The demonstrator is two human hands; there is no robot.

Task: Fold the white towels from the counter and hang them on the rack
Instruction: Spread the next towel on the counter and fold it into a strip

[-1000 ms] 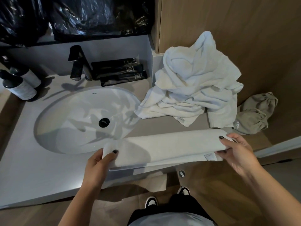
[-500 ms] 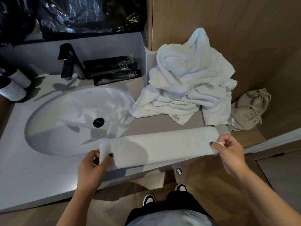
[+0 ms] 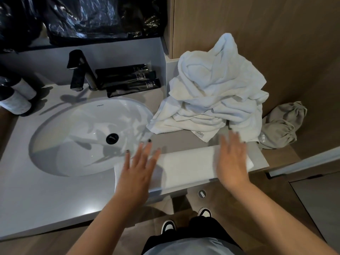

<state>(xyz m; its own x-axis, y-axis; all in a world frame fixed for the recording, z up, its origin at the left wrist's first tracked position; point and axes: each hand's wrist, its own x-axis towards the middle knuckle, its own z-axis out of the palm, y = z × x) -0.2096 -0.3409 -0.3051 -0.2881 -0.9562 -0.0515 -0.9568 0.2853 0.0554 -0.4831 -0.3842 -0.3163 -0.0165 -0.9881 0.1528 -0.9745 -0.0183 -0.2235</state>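
Observation:
A white towel folded into a long strip (image 3: 185, 168) lies along the front edge of the grey counter (image 3: 46, 197). My left hand (image 3: 137, 172) lies flat on its left end, fingers straight and spread. My right hand (image 3: 232, 159) lies flat on its right end, fingers straight. Behind the strip, a heap of crumpled white towels (image 3: 217, 96) sits on the counter against the wooden wall. No rack is in view.
An oval white sink (image 3: 88, 137) with a black drain lies left of the towels, with a black tap (image 3: 79, 69) behind it. Black tubes (image 3: 128, 80) lie by the tap, two bottles (image 3: 14, 98) at far left. A beige drawstring bag (image 3: 283, 124) sits right of the heap.
Both hands have let go of the strip's ends, which they pinched before, and now lie flat on top of it. The strip lies on the counter edge.

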